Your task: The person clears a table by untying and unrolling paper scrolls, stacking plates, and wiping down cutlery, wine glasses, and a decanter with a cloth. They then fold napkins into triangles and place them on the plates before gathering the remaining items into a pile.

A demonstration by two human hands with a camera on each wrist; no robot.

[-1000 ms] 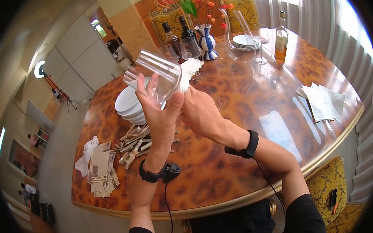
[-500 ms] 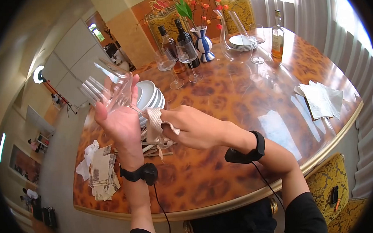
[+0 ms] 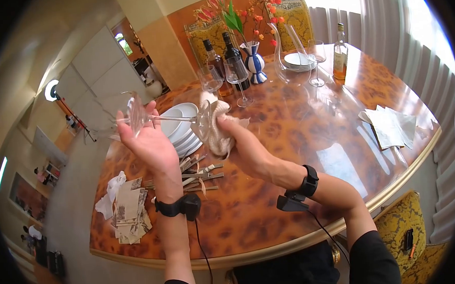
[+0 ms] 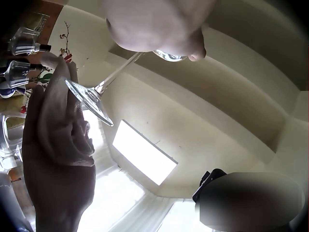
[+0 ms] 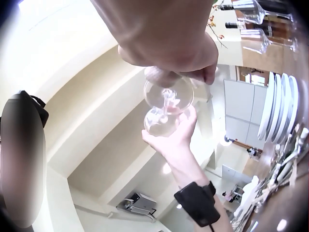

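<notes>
A clear wine glass (image 3: 177, 118) lies almost level in the air, its stem running between my two hands above the table. My left hand (image 3: 153, 148), palm up, holds its bowl between thumb and fingers. At the other end, the round foot (image 4: 91, 104) meets a cream textured cloth (image 3: 218, 135). My right hand (image 3: 243, 144) grips this cloth, bunched against the foot. In the right wrist view the foot faces the camera, with the left hand (image 5: 176, 137) around the bowl behind it.
White bowls (image 3: 189, 139) are stacked behind the left hand, beside bundled cutlery (image 3: 201, 177). Printed papers (image 3: 131, 211) lie at the left. Two wine glasses, dark bottles (image 3: 231, 49), a striped vase (image 3: 255, 63), a decanter and a whisky bottle (image 3: 340, 56) stand farther back. Napkins (image 3: 391, 125) lie right.
The glass has swung from tilted upward to nearly level, its bowl out to the left. The left hand has moved left and turned palm up. The right hand's cloth has shifted onto the foot.
</notes>
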